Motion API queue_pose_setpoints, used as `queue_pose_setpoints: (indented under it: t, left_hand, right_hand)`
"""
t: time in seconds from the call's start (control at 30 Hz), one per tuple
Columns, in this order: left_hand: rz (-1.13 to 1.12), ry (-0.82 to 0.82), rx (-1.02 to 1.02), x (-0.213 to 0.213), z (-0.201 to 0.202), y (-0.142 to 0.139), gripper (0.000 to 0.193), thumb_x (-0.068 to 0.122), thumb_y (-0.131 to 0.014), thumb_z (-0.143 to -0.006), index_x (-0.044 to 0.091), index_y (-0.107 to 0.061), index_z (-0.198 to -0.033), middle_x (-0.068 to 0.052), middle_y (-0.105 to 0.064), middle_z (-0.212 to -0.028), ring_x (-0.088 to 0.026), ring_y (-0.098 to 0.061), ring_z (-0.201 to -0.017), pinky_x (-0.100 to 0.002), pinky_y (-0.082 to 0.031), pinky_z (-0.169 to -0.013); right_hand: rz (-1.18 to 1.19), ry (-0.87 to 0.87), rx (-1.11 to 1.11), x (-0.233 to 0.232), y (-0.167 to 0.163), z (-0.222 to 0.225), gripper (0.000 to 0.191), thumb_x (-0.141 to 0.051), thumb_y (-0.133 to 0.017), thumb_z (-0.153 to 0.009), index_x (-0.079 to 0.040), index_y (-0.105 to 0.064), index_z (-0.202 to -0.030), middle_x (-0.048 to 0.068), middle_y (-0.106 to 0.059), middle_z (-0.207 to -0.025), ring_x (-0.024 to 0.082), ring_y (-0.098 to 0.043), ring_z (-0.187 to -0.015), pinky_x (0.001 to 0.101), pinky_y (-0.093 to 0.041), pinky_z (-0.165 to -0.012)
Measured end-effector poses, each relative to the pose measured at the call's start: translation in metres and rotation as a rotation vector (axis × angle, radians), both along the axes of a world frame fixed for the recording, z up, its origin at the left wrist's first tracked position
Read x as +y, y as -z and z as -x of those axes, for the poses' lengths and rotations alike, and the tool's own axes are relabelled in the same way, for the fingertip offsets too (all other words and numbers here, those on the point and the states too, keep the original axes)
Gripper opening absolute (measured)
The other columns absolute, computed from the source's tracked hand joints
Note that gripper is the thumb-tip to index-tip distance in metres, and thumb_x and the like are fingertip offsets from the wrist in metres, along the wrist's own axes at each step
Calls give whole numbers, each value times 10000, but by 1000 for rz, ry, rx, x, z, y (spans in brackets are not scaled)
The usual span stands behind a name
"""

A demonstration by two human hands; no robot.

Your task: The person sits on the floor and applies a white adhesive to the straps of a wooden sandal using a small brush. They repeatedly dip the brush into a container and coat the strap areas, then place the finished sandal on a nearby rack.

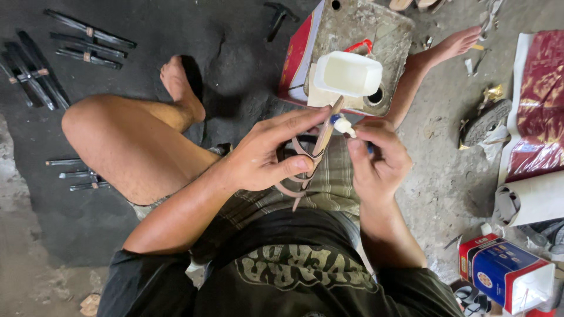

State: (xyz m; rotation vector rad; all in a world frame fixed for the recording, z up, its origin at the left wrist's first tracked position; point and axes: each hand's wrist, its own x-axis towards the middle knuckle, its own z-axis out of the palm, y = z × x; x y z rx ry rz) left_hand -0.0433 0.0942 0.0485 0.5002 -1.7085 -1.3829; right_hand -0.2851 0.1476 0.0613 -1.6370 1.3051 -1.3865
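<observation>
Grey concrete floor (247, 76) spreads under my crossed legs, dark strips laid out off to the side. From the head view, my left hand (267, 155) pinches a thin wooden piece (323, 135) over my lap, and my right hand (376, 158) is clenched on a small glue tube (342, 124), nozzle at the wood. Squeezing too hard could flood glue onto my fingers; a loose pinch might let the piece twist.

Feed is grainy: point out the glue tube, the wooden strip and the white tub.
glue tube (342, 124), head view, its white nozzle end.
wooden strip (324, 138), head view, middle of its length.
white tub (348, 73), head view, its top face.
</observation>
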Motion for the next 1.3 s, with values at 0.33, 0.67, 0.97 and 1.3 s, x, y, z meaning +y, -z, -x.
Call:
queue_pose_setpoints:
  t: [0.33,0.67,0.97,1.3]
  left_hand:
    - [-146,55,-24,1,2,3,683,481,-518,-1125,32,-362,-1615,-182,-525,-1603,-285,-575,-1462,-384,-462,-1221]
    - [-304,-34,-117,2,-1,-7,634,441,-472,-1118,127,-339,-1653,-91,-701,-990,-137,-648,-856,-294,-565,-859]
    - [-248,-67,-5,2,-1,-7,532,432,-383,-1192,132,-290,-1622,-131,-689,-1275,-168,-678,-1153,-313,-529,-1011]
    - [-387,-31,-125,1,-2,-8,607,495,-369,-1125,215,-283,-1656,-119,-780,-1154,-168,-761,-1109,-317,-574,-971]
  right_hand:
    - [-68,95,61,-7,-4,3,151,57,-671,-1033,-1,-642,-1169,128,-704,-1108,86,-612,-813,217,-487,-732]
    - [-28,-65,148,-7,2,0,177,71,-697,-1015,-15,-634,-1155,139,-685,-1150,192,-669,-1023,275,-540,-912]
    - [67,-142,266,-13,-6,3,158,73,-724,-970,-10,-663,-1090,158,-683,-1100,242,-704,-968,318,-584,-843]
    - [20,-143,420,-14,-23,16,131,22,-702,-998,14,-689,-1128,176,-736,-1038,227,-737,-900,287,-572,-729]
